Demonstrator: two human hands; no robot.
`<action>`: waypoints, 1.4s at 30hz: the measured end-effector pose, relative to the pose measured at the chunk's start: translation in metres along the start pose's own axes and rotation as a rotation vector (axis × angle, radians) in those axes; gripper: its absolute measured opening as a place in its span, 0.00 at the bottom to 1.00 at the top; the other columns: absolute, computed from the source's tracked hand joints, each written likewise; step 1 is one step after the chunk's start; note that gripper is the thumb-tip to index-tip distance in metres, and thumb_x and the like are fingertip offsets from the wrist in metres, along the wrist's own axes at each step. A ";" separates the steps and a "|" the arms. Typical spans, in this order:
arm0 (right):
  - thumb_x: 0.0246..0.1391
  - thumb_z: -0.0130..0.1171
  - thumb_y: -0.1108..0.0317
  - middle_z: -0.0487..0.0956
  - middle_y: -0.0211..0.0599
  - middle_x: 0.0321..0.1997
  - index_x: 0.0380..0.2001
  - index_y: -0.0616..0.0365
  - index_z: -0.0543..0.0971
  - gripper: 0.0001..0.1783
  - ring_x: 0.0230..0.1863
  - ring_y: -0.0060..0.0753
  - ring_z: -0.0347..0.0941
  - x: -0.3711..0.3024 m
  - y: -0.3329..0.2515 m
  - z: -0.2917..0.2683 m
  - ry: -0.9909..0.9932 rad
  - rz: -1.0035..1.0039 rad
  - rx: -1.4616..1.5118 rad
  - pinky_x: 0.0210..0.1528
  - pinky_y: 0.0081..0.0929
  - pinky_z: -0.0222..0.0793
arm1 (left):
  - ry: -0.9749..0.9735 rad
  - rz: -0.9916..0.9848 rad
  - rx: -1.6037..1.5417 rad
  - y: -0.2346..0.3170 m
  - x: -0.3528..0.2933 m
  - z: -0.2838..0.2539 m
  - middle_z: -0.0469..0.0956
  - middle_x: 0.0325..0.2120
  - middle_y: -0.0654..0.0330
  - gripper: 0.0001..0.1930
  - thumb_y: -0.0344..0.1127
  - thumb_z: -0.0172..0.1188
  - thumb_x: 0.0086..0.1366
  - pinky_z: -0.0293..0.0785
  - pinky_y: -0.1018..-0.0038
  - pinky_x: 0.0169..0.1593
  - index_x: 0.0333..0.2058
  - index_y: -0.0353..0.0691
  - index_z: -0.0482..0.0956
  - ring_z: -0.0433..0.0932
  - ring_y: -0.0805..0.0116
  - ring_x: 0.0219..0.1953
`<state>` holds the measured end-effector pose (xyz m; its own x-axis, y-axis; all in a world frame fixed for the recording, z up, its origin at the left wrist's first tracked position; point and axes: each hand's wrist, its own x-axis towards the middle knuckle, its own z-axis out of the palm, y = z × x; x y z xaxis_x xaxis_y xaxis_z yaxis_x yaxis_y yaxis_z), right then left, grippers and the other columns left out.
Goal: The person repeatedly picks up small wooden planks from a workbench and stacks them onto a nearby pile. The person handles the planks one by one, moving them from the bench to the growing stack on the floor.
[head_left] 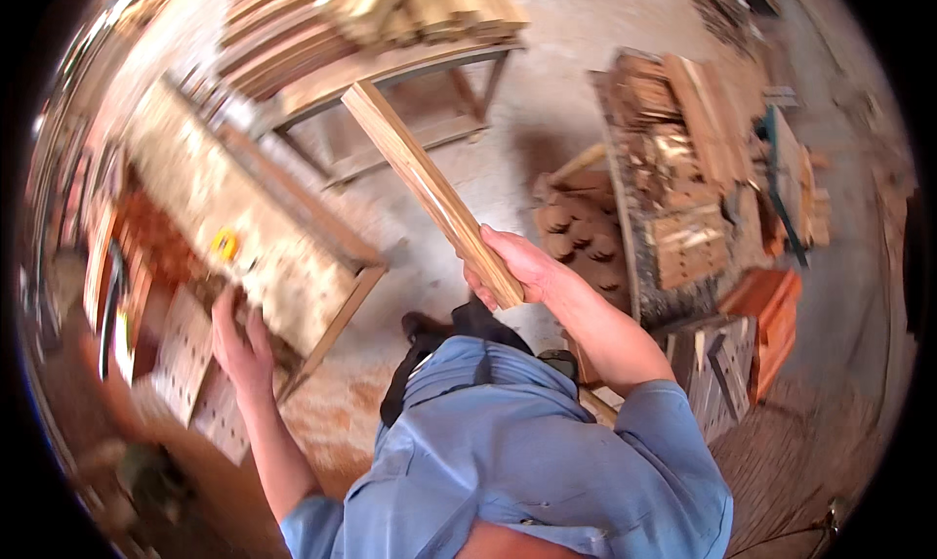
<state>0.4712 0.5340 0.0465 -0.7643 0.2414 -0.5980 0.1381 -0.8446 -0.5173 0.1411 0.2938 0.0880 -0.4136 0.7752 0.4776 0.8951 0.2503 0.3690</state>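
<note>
My right hand (517,264) grips the near end of a long, pale wooden plank (420,178), which slants up and away to the left over the floor. My left hand (239,344) reaches down to the left, fingers resting on the edge of a sawdust-covered workbench (244,217), beside a perforated wooden board (185,349). The picture is blurred by movement. My blue shirt fills the lower middle.
A yellow tape measure (225,243) lies on the workbench. A metal-framed table (410,71) stacked with planks stands at the back. Piles of carved wooden pieces and offcuts (673,188) sit on the right. Sawdust covers the floor by my feet.
</note>
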 end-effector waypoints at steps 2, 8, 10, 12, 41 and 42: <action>0.70 0.32 0.42 0.76 0.40 0.24 0.46 0.55 0.70 0.28 0.20 0.35 0.73 -0.018 -0.011 -0.040 0.013 -0.080 0.117 0.18 0.34 0.72 | -0.118 -0.033 -0.058 0.006 -0.010 0.021 0.78 0.45 0.46 0.19 0.29 0.56 0.66 0.74 0.62 0.49 0.55 0.32 0.72 0.79 0.49 0.45; 0.68 0.45 0.46 0.75 0.36 0.25 0.43 0.59 0.73 0.24 0.20 0.28 0.73 -0.115 -0.114 -0.119 0.585 -0.372 -0.123 0.20 0.27 0.72 | -0.194 -0.149 -0.139 0.044 -0.031 0.071 0.78 0.45 0.45 0.18 0.31 0.56 0.69 0.75 0.62 0.46 0.55 0.31 0.71 0.79 0.51 0.44; 0.66 0.48 0.58 0.77 0.38 0.29 0.46 0.63 0.71 0.18 0.25 0.28 0.74 -0.147 -0.146 -0.166 0.970 -0.496 -0.675 0.24 0.30 0.72 | -0.213 -0.131 -0.176 0.053 -0.026 0.080 0.77 0.46 0.45 0.18 0.32 0.55 0.70 0.76 0.62 0.46 0.56 0.31 0.71 0.79 0.51 0.43; 0.65 0.50 0.56 0.77 0.37 0.30 0.44 0.61 0.75 0.18 0.27 0.31 0.73 -0.182 -0.176 -0.197 1.407 -0.451 -1.120 0.30 0.34 0.73 | -0.254 -0.137 -0.155 0.051 -0.027 0.085 0.77 0.46 0.44 0.18 0.32 0.54 0.70 0.76 0.62 0.45 0.56 0.31 0.71 0.79 0.51 0.43; 0.57 0.52 0.65 0.78 0.50 0.41 0.37 0.58 0.79 0.11 0.46 0.51 0.75 -0.218 -0.247 -0.424 2.003 0.152 -1.830 0.49 0.44 0.72 | -0.302 -0.317 0.127 0.047 -0.040 0.079 0.76 0.46 0.42 0.20 0.31 0.56 0.67 0.76 0.61 0.48 0.55 0.30 0.71 0.79 0.47 0.45; 0.57 0.51 0.65 0.79 0.51 0.40 0.36 0.59 0.79 0.11 0.45 0.54 0.75 -0.218 -0.235 -0.445 2.084 -0.024 -1.691 0.48 0.45 0.72 | -0.319 -0.396 0.079 0.051 -0.039 0.067 0.77 0.47 0.44 0.20 0.29 0.56 0.65 0.75 0.60 0.50 0.56 0.32 0.72 0.78 0.48 0.46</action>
<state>0.8850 0.8924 0.0261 0.1908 0.9113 0.3649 0.9242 -0.2921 0.2462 0.2146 0.3151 0.0344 -0.6631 0.7474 0.0415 0.6951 0.5942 0.4047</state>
